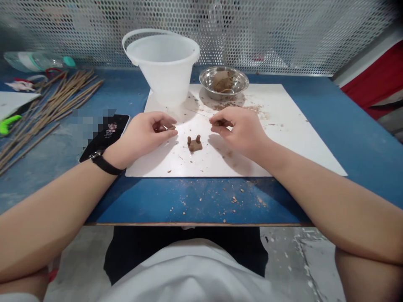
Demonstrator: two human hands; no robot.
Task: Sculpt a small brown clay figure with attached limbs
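Note:
A small brown clay slab (pixel 195 145) with short stubs standing up from it lies on the white board (pixel 302 142), between my two hands. To its right, my right hand (pixel 237 128) pinches a piece of brown clay (pixel 218 123) between thumb and fingers; much of that piece is covered. On the left, my left hand (pixel 151 131) hovers over the board with thumb and fingertips drawn close together. Something small and brownish shows between them, too hidden to name. Neither hand touches the slab.
A white bucket (pixel 165 69) and a metal bowl (pixel 204 82) holding a clay lump (pixel 223 81) stand at the back. Left are a phone (pixel 107 134), thin sticks (pixel 63 98) and a bottle (pixel 37 61). Crumbs (pixel 234 199) dot the blue table (pixel 195 212); perforated metal (pixel 267 37) rises behind.

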